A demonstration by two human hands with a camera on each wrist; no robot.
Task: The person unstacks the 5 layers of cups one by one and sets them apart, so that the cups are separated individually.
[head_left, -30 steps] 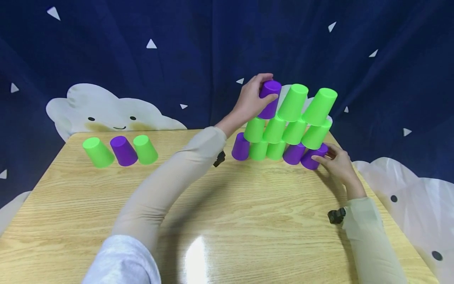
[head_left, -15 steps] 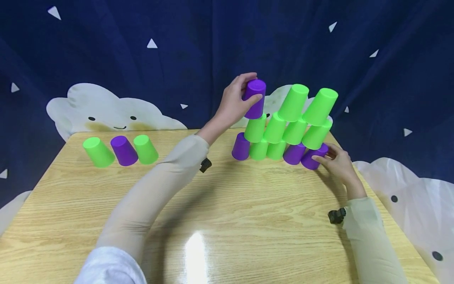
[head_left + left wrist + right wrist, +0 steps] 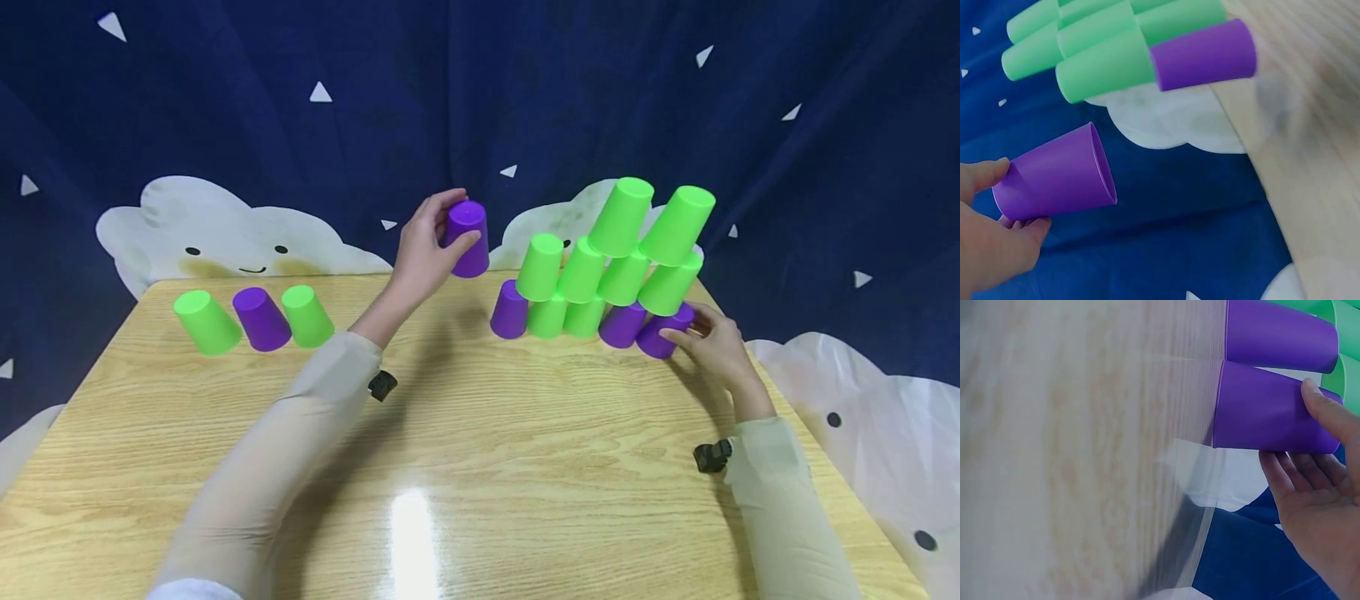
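A dark blue curtain (image 3: 450,100), printed with white clouds (image 3: 247,246) and small triangles (image 3: 320,93), hangs behind the pale wood-grained tabletop (image 3: 570,433). Toward the right stands a three-tier stack (image 3: 621,283) of green and purple cups; at the left, three cups (image 3: 262,323) stand in a row. Between them, the left hand (image 3: 424,252) holds the raised cup (image 3: 472,252) between thumb and fingers, apart from the stack. The right hand (image 3: 717,346) grips the end cup (image 3: 654,343) at the bottom right. Both gripped cups are plain purple, tapered, narrow base uppermost.
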